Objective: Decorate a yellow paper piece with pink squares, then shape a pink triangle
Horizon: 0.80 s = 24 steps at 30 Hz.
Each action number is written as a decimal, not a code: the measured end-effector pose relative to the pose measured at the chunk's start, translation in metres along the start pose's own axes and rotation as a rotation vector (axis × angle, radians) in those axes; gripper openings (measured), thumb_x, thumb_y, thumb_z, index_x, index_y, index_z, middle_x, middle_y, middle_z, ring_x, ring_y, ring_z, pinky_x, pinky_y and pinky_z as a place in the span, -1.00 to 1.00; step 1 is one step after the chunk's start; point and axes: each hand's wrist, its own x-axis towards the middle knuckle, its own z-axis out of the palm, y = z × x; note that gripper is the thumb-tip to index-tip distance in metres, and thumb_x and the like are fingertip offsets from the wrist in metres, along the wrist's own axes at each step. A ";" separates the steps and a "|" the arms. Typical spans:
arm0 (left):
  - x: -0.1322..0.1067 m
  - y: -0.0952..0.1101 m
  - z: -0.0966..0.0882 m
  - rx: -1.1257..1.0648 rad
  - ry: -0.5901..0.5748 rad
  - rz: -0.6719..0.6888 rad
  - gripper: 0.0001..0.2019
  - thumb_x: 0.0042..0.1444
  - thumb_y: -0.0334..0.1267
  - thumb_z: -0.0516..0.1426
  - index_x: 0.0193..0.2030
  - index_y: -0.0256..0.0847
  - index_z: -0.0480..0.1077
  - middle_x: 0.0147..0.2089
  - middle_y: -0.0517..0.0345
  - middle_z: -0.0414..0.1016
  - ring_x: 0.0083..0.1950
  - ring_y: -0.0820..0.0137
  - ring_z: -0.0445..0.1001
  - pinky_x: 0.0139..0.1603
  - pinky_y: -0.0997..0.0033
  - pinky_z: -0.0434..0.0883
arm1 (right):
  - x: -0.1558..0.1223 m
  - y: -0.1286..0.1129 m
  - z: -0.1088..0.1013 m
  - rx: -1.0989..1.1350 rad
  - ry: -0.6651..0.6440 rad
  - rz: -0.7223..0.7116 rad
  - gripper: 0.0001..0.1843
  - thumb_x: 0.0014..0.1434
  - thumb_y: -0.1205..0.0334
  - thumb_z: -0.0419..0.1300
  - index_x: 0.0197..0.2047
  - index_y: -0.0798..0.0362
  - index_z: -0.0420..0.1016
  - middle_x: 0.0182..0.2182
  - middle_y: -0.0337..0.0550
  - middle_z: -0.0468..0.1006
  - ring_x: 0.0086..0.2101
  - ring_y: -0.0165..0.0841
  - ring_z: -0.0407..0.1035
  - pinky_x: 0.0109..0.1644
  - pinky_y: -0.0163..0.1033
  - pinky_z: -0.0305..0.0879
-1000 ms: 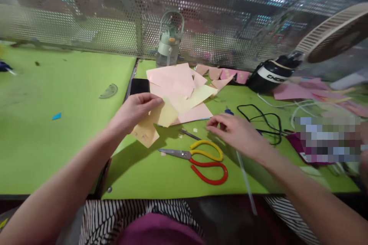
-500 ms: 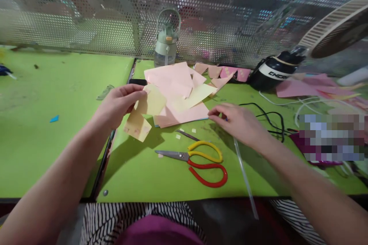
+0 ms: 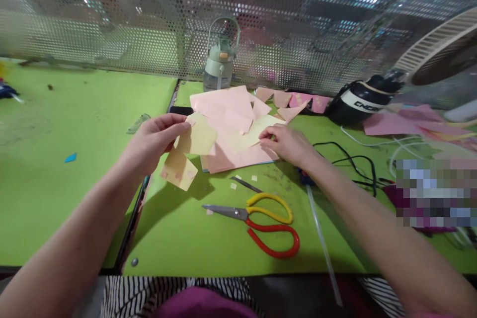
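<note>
Paper [image 3: 201, 134] pinched in left hand [image 3: 154, 134]. Brings right hand [image 3: 289, 143] from corner of pile [image 3: 223, 104] to yellow sheet [image 3: 257, 130], putting both hands over paper; cannot tell if gripping there.

A single camera gives this view, worn on the person's head. It looks from above the lap, forward and downward, across the green desk [image 3: 186, 248]. At six o'clock, rather near below the lens, it catches the purple cloth [image 3: 212, 303] and the striped cloth [image 3: 124, 295]. The left forearm [image 3: 74, 228] enters from about eight o'clock and the right forearm [image 3: 387, 228] from about four, so the left grip [image 3: 160, 141] and the right grip [image 3: 286, 146] appear at middle range. At twelve o'clock, farther away, the perforated screen [image 3: 122, 20] fills the background. The angle is wide; at two o'clock the border cuts the fan [image 3: 436, 39].
</note>
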 end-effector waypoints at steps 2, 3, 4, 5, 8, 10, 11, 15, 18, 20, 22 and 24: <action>0.000 0.000 0.000 -0.001 0.003 -0.001 -0.73 -0.09 -0.11 0.30 -0.26 -0.20 0.52 -0.41 0.21 0.48 -0.54 0.56 0.25 -0.58 0.58 0.11 | 0.000 -0.007 0.000 0.026 -0.046 -0.043 -0.84 0.12 0.26 0.16 -0.32 0.06 0.58 -0.32 -0.11 0.62 -0.39 -0.34 0.40 -0.36 -0.26 0.19; 0.000 0.000 0.000 -0.002 0.005 -0.005 -0.74 -0.09 -0.11 0.30 -0.27 -0.20 0.52 -0.41 0.21 0.48 -0.54 0.56 0.24 -0.59 0.58 0.10 | -0.001 -0.012 -0.001 0.041 -0.080 -0.070 -0.85 0.12 0.26 0.16 -0.33 0.04 0.58 -0.34 -0.15 0.62 -0.40 -0.36 0.41 -0.36 -0.28 0.20; 0.000 0.000 0.000 -0.001 0.005 -0.014 -0.74 -0.09 -0.12 0.30 -0.27 -0.20 0.53 -0.41 0.21 0.48 -0.55 0.57 0.23 -0.59 0.59 0.10 | -0.003 -0.017 -0.001 0.056 -0.118 -0.097 -0.86 0.12 0.26 0.17 -0.34 0.03 0.57 -0.37 -0.19 0.62 -0.42 -0.38 0.41 -0.37 -0.29 0.20; 0.000 0.000 0.001 -0.001 0.002 -0.022 -0.75 -0.09 -0.13 0.30 -0.28 -0.21 0.53 -0.41 0.21 0.48 -0.55 0.57 0.23 -0.58 0.59 0.10 | -0.007 -0.022 -0.001 0.067 -0.152 -0.121 -0.87 0.12 0.26 0.17 -0.35 0.01 0.57 -0.40 -0.23 0.62 -0.44 -0.39 0.41 -0.39 -0.31 0.21; -0.002 0.001 0.005 -0.002 -0.020 -0.042 -0.78 -0.09 -0.16 0.30 -0.30 -0.20 0.53 -0.39 0.21 0.50 -0.55 0.58 0.23 -0.57 0.58 0.11 | -0.020 -0.026 -0.002 0.063 -0.183 -0.143 -0.86 0.14 0.22 0.15 -0.35 0.00 0.55 -0.39 -0.23 0.61 -0.43 -0.38 0.42 -0.39 -0.29 0.22; -0.005 0.001 0.009 -0.003 -0.035 -0.060 -0.82 -0.07 -0.18 0.29 -0.31 -0.20 0.53 -0.39 0.21 0.50 -0.54 0.58 0.24 -0.57 0.58 0.12 | -0.031 -0.012 -0.004 0.014 -0.119 -0.121 -0.82 0.19 0.20 0.10 -0.30 0.01 0.53 -0.32 -0.13 0.61 -0.36 -0.29 0.45 -0.35 -0.22 0.26; -0.007 0.001 0.012 -0.004 -0.042 -0.070 -0.83 -0.06 -0.19 0.29 -0.32 -0.20 0.53 -0.40 0.21 0.50 -0.54 0.58 0.25 -0.57 0.58 0.13 | -0.037 0.000 -0.006 -0.017 -0.081 -0.104 -0.80 0.20 0.21 0.07 -0.26 0.02 0.52 -0.26 -0.06 0.61 -0.31 -0.23 0.47 -0.31 -0.17 0.29; -0.012 0.002 0.017 -0.019 -0.093 -0.099 -0.80 -0.07 -0.16 0.30 -0.32 -0.20 0.53 -0.40 0.19 0.51 -0.52 0.54 0.30 -0.55 0.56 0.18 | -0.070 0.065 -0.015 -0.210 0.125 -0.033 -0.74 0.14 0.27 0.06 -0.13 0.06 0.49 -0.20 0.12 0.60 -0.21 -0.02 0.51 -0.25 0.03 0.39; -0.012 0.001 0.017 -0.037 -0.101 -0.104 -0.75 -0.12 -0.14 0.33 -0.31 -0.21 0.53 -0.39 0.19 0.51 -0.51 0.54 0.30 -0.54 0.57 0.17 | -0.102 0.098 -0.017 -0.219 0.062 -0.035 -0.73 0.02 0.26 0.17 -0.16 0.01 0.50 -0.28 0.05 0.65 -0.32 -0.03 0.55 -0.32 0.02 0.46; -0.012 0.000 0.016 -0.047 -0.097 -0.106 -0.72 -0.16 -0.13 0.35 -0.31 -0.22 0.52 -0.39 0.20 0.50 -0.50 0.55 0.30 -0.55 0.57 0.16 | -0.119 0.104 -0.013 -0.196 0.019 -0.059 -0.62 0.01 0.27 0.17 -0.05 0.01 0.49 -0.16 0.08 0.65 -0.21 -0.04 0.57 -0.20 0.00 0.50; -0.012 0.000 0.017 -0.046 -0.099 -0.106 -0.70 -0.18 -0.12 0.36 -0.31 -0.23 0.52 -0.39 0.20 0.50 -0.50 0.55 0.30 -0.55 0.57 0.16 | -0.128 0.101 -0.005 -0.198 -0.002 -0.046 -0.46 0.04 0.26 0.12 0.13 0.09 0.39 -0.03 0.15 0.61 -0.09 -0.02 0.54 -0.06 0.04 0.49; -0.012 0.001 0.019 -0.030 -0.098 -0.111 -0.71 -0.17 -0.12 0.35 -0.31 -0.22 0.51 -0.39 0.20 0.49 -0.50 0.54 0.31 -0.55 0.57 0.16 | -0.128 0.095 0.005 -0.222 0.008 0.004 -0.37 0.07 0.24 0.07 0.23 0.22 0.29 -0.02 0.23 0.59 -0.07 0.02 0.52 -0.01 0.12 0.45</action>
